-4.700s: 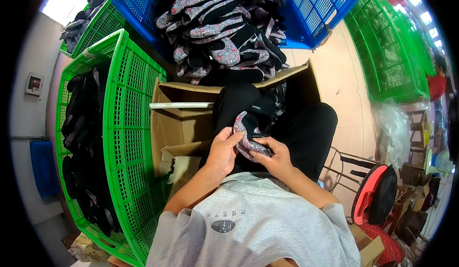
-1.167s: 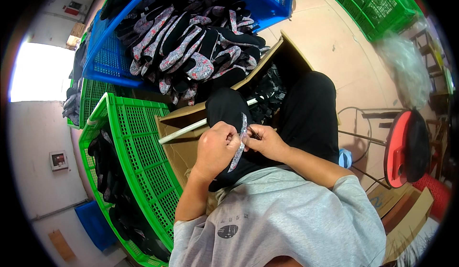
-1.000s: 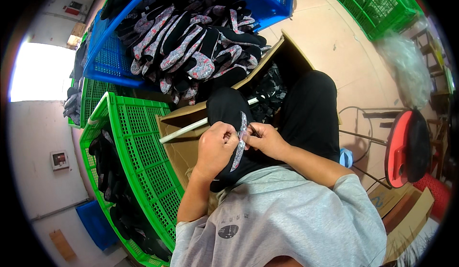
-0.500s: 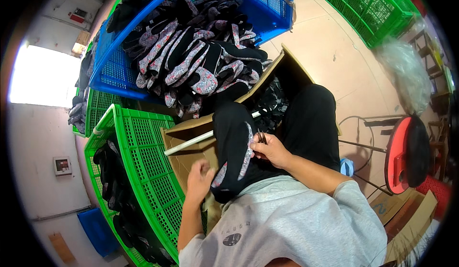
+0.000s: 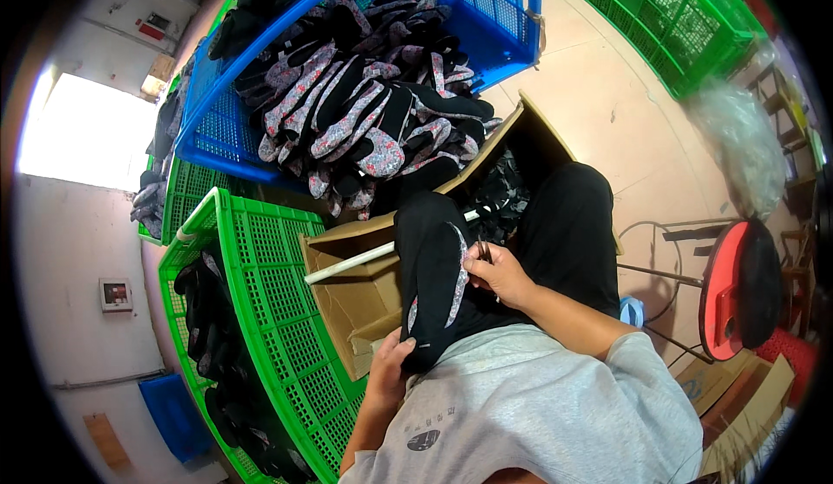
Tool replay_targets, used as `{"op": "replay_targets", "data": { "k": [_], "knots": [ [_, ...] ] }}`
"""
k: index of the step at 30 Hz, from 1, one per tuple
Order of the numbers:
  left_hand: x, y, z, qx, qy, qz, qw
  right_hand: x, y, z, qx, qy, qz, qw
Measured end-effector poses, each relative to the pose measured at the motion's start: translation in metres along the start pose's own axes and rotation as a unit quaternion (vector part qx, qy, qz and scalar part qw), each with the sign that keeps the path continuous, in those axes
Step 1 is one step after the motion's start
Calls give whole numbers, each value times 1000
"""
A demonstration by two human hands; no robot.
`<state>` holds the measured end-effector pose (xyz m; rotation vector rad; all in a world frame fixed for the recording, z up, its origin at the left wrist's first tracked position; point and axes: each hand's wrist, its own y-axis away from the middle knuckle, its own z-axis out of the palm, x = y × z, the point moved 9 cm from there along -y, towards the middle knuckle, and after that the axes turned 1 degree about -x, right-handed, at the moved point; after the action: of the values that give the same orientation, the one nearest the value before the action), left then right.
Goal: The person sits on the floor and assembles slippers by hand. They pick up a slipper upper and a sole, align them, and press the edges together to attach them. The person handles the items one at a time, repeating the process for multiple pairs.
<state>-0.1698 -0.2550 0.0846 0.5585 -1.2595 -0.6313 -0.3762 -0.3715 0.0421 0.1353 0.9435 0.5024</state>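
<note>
A black fabric shoe piece [image 5: 436,315] with flower-patterned edging lies lengthwise over my left thigh. My left hand [image 5: 390,364] is closed on its near left end, thumb on top and the other fingers partly hidden. On the right side of the piece, my right hand [image 5: 501,276] is closed around small dark snips [image 5: 483,252], their points sticking up past the fingers. Its fingertips touch the patterned edging. Whether the snips' blades are apart is too small to tell.
Ahead, a blue crate [image 5: 508,55] holds a heap of similar pieces [image 5: 347,120]. A green crate [image 5: 278,263] with more stands at my left. Between my knees, an open cardboard box [image 5: 360,289] holds dark scraps [image 5: 501,193], with a white rod [image 5: 351,263] across it. A red-and-black stool [image 5: 724,289] lies right.
My left hand has moved down and toward me, from above the piece onto its near end. My right hand stays at the edging with the snips. The view has shifted slightly.
</note>
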Motion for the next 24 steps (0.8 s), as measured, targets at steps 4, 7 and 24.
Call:
{"op": "replay_targets", "data": {
  "k": [4,7,24],
  "knots": [
    [0,-13,-22,114,-50,108,986,-3,3,-2,12,11,-32,999],
    [10,-10,-27,188,-96,169,963,-3,-1,8,0,45,-84,995],
    [-6,-68,8,27,244,154,957,-18,3,16,45,-170,-8,984]
  ]
}}
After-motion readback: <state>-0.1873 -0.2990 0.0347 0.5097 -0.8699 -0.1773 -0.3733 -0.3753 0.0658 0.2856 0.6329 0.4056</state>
